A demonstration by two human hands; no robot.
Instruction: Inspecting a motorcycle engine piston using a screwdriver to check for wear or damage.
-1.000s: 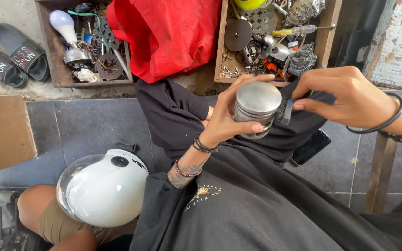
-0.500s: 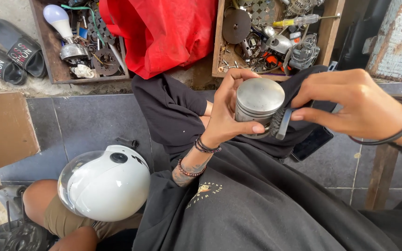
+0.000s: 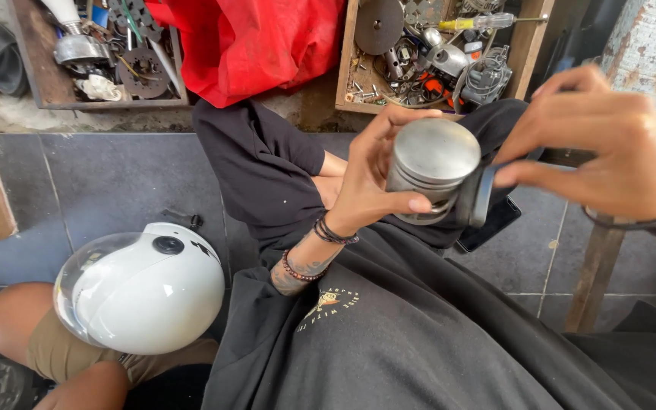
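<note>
My left hand (image 3: 370,182) is wrapped around a grey metal piston (image 3: 433,163), top face up, held over my lap. My right hand (image 3: 609,152) pinches a short dark metal pin (image 3: 481,196) against the piston's right side, at its lower skirt. Whether the pin is partly inside the piston I cannot tell. Bead bracelets circle my left wrist, and dark bands ring my right wrist. I wear a black shirt (image 3: 419,334).
A white helmet with a clear visor (image 3: 142,288) rests on my left knee. A red cloth (image 3: 260,42) lies between two wooden trays of metal parts (image 3: 47,80) (image 3: 434,53). A black phone (image 3: 487,224) lies on the grey tiles. A wooden post (image 3: 594,273) stands at right.
The view has moved closer to the piston. My right hand has shifted lower and right, bringing the dark pin against the piston's side. My left hand keeps its hold.
</note>
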